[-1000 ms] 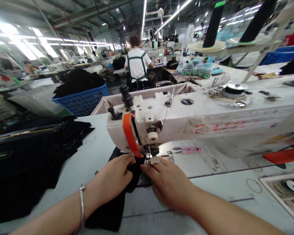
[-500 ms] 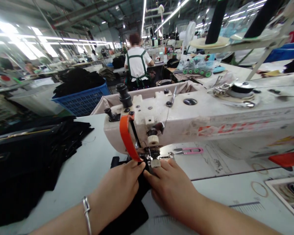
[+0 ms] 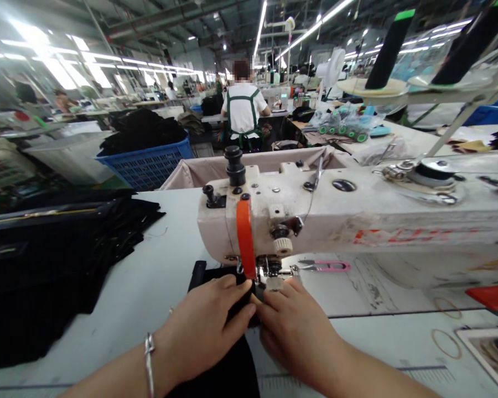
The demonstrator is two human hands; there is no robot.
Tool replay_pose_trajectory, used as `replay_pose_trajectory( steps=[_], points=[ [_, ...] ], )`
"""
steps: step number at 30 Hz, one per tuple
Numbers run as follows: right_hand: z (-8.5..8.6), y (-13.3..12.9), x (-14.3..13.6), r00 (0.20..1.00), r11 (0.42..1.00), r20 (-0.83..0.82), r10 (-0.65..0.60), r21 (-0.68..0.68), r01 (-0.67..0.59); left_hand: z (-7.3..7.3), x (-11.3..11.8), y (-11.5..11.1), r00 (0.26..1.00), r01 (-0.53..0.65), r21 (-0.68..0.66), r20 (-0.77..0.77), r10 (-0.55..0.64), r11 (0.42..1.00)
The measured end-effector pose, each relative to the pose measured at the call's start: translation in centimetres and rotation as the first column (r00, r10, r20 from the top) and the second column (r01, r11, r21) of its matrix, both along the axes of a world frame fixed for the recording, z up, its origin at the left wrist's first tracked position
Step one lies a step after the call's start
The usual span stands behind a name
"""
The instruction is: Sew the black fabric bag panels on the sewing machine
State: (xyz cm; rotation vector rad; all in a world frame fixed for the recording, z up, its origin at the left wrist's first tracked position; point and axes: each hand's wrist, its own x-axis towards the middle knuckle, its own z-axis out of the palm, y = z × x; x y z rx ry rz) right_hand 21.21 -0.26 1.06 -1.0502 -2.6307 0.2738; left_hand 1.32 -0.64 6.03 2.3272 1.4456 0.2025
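Black fabric (image 3: 228,365) lies on the pale table under the needle area of a white sewing machine (image 3: 327,221) with an orange guard (image 3: 245,237). My left hand (image 3: 205,326), a silver bracelet at its wrist, presses the fabric just left of the presser foot, thumb and fingers closed on it. Close on the right, my right hand (image 3: 294,323) has its fingers curled at the fabric's edge beside the foot; its fingertips are partly hidden by the machine parts. The two thumbs almost meet in front of the needle.
A stack of black garments (image 3: 45,265) covers the table's left side. Pink thread snips (image 3: 326,266) lie behind my right hand. Beyond the table are a blue basket (image 3: 149,166) of black cloth and a person (image 3: 243,110) seated, facing away. Thread cones (image 3: 390,50) stand at upper right.
The whole view has shifted, so the machine appears farther right. My left hand's thumb has spread lower from its index finger, and more black fabric shows beside the foot.
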Motion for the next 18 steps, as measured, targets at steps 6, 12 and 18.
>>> replay_pose_trajectory(
  steps=[6, 12, 18],
  points=[
    [0.3, -0.2, -0.1, 1.000, 0.999, -0.004, -0.018, 0.032, 0.018, -1.0, -7.0, -2.8, 0.900, -0.431, 0.220, 0.038, 0.434, 0.875],
    [0.1, -0.5, 0.0, 0.992, 0.998, -0.124, 0.023, 0.054, -0.017, -2.0, -6.5, -2.4, 0.700, -0.518, -0.275, 0.408, 0.586, 0.810],
    [-0.5, 0.2, -0.6, 0.982, 0.989, -0.188, 0.029, 0.150, 0.000, -2.2, -6.0, -4.5, 0.469, -0.353, -0.507, 0.632, 0.617, 0.787]
  ],
)
